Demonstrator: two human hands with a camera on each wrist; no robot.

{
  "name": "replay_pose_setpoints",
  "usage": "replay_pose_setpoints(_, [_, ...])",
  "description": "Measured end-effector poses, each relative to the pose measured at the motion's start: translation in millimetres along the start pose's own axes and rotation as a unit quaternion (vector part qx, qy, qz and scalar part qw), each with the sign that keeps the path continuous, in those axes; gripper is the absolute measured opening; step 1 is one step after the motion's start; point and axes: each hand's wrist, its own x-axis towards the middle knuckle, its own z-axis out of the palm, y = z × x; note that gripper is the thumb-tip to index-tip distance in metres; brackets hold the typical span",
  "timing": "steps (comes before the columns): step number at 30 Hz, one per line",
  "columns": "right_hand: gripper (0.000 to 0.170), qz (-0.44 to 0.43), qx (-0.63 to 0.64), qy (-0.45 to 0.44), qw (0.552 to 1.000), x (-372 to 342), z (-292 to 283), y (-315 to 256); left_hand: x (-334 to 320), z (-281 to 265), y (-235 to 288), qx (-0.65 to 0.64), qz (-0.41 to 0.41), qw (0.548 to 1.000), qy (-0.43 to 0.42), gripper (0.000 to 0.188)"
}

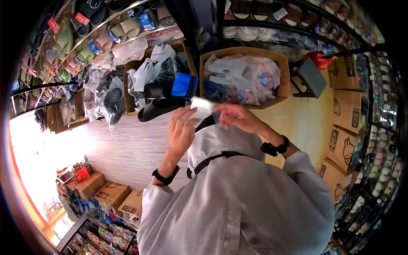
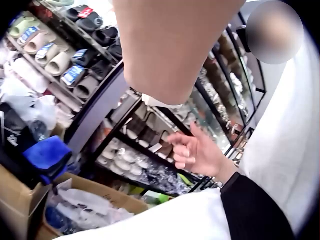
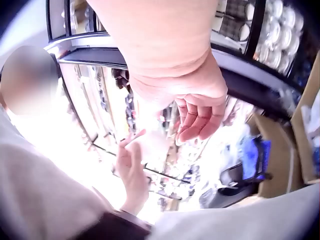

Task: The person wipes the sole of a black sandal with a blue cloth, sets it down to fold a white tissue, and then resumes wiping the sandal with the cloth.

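Note:
A small white sheet (image 1: pixel 202 109), like paper or a label, is pinched in my left hand (image 1: pixel 182 127) in front of the body. My right hand (image 1: pixel 238 117) is close to the sheet's right edge, its fingers loosely bent. In the left wrist view, the right hand (image 2: pixel 197 152) shows palm and fingers with nothing held; just an edge of the white sheet (image 2: pixel 160 102) appears under the left forearm. Bright light washes out the sheet in the right wrist view, beside the left hand (image 3: pixel 131 172). Beyond the hands lie black slippers (image 1: pixel 159 109) with a blue tag (image 1: pixel 184 86).
An open carton (image 1: pixel 285 80) of bagged pink goods is ahead, and another carton (image 1: pixel 127 95) with bagged slippers is at left. A grey stool (image 1: pixel 312 77) is at right. Shelves of slippers surround the space, with closed cartons (image 1: pixel 343 144) along the right.

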Motion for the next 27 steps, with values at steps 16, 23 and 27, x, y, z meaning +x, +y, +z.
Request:
replay_pose_setpoints(16, [0.034,-0.057,0.088,0.209,0.972,-46,13,-52,38,18,83,-0.386,-0.236,0.89,0.062,0.027])
replay_pose_setpoints(23, [0.037,-0.106,0.033,0.254,0.961,-42,28,-49,56,-5,98,-0.396,-0.279,0.855,-0.183,0.017])
replay_pose_setpoints(27, [0.049,-0.106,0.128,0.124,0.978,-39,19,-44,66,-9,110,-0.309,-0.259,0.903,-0.148,0.014])
